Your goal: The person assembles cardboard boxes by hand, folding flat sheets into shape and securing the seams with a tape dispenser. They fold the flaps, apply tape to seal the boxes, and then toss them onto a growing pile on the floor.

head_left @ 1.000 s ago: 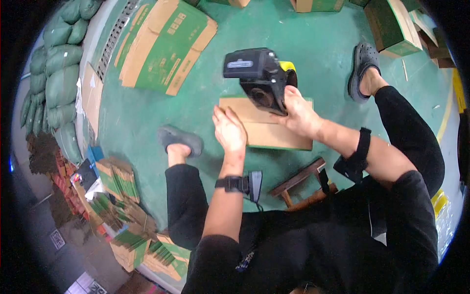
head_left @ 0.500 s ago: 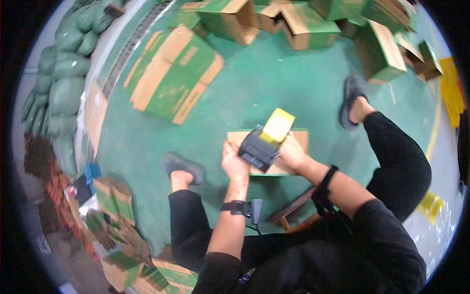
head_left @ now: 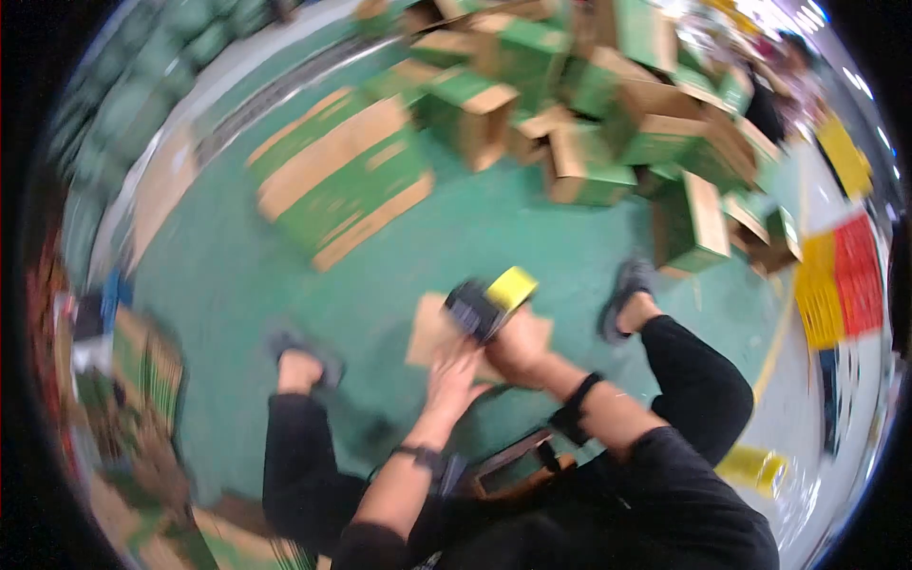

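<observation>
Between my legs stands a small cardboard box point(head_left: 427, 332), its brown top facing up. My right hand point(head_left: 521, 350) is closed around a black tape dispenser point(head_left: 475, 309) carrying a roll of yellow tape point(head_left: 514, 285). The dispenser is over the box; its contact with the cardboard is hard to tell through the blur. Just below it, my left hand point(head_left: 454, 375) lies with stretched fingers on the near part of the box, close to the dispenser's front end.
A large flattened green-and-brown carton point(head_left: 347, 180) lies ahead on the green floor. Many open boxes point(head_left: 584, 171) pile up beyond. Green sacks point(head_left: 133, 114) line the left, folded cardboard point(head_left: 147, 370) lies nearer. Yellow and red crates point(head_left: 836, 275) stand right; a small stool point(head_left: 518, 465) is close.
The view has tilted up, showing more boxes and crates. My left hand has shifted from the box's left side to its near part; the dispenser has turned slightly in my right hand.
</observation>
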`<state>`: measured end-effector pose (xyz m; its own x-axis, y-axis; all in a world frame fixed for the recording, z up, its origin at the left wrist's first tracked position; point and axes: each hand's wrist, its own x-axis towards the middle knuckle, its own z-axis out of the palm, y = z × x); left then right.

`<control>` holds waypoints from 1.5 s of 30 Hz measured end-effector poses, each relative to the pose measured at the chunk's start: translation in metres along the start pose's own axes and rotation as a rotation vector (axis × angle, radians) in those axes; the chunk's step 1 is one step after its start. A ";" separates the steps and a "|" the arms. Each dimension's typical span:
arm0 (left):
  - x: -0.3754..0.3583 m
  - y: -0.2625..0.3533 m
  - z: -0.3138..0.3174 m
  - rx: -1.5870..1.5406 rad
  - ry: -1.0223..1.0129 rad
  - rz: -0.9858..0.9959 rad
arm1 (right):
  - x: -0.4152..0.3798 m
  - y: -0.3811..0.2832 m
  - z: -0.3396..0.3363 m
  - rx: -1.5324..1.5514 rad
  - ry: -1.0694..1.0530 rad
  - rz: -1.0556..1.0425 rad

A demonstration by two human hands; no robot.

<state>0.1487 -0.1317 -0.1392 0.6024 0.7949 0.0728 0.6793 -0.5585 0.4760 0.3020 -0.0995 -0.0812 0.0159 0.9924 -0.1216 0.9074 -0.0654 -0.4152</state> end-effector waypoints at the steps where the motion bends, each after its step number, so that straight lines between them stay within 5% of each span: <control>1: 0.003 -0.006 0.003 -0.011 0.037 0.016 | 0.006 -0.006 -0.010 0.014 -0.132 0.171; 2: 0.001 -0.010 0.008 -0.030 0.068 0.039 | 0.021 0.043 0.023 -0.104 0.006 -0.286; 4: 0.006 -0.006 0.008 0.003 0.123 0.042 | 0.026 0.040 -0.021 -0.180 0.138 -0.739; 11: 0.004 -0.002 0.029 -0.016 0.197 -0.007 | 0.069 -0.083 -0.111 -0.068 -0.354 -0.464; 13: 0.003 -0.002 0.027 -0.036 0.174 0.000 | 0.086 -0.123 -0.103 0.057 -0.484 -0.325; 20: 0.004 -0.008 0.022 -0.124 0.156 0.004 | 0.137 -0.175 0.021 0.009 -0.641 -0.365; 24: 0.008 -0.007 0.039 -0.590 0.495 -0.093 | 0.147 -0.194 0.076 -0.309 -0.690 -0.090; 27: 0.007 -0.012 0.052 -0.306 0.230 -0.097 | 0.145 -0.202 0.036 -0.396 -0.762 -0.140; 31: 0.010 -0.007 0.026 -0.167 0.256 -0.031 | 0.119 -0.136 -0.050 -0.018 -0.758 -0.271; 34: 0.006 -0.007 0.034 -0.092 0.285 0.023 | 0.062 -0.022 -0.105 0.344 -0.670 -0.291; 37: 0.004 -0.009 0.034 -0.027 0.349 0.133 | -0.010 0.087 -0.121 0.292 -0.604 -0.173; 40: 0.001 -0.007 0.036 -0.100 0.436 0.114 | -0.029 0.123 -0.128 0.349 -0.624 -0.077; 41: 0.013 0.000 0.020 -0.030 0.417 0.004 | -0.034 0.130 -0.122 0.418 -0.651 -0.016; 42: 0.038 0.013 0.000 0.120 0.395 -0.185 | -0.036 0.136 -0.111 0.428 -0.508 -0.208; 45: 0.089 -0.012 0.006 0.390 0.309 -0.580 | -0.048 0.160 -0.117 0.544 -0.615 -0.117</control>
<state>0.1973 -0.0557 -0.1438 -0.0015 0.9847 0.1743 0.9844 -0.0292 0.1733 0.4951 -0.1453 -0.0362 -0.4416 0.7726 -0.4561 0.5565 -0.1628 -0.8147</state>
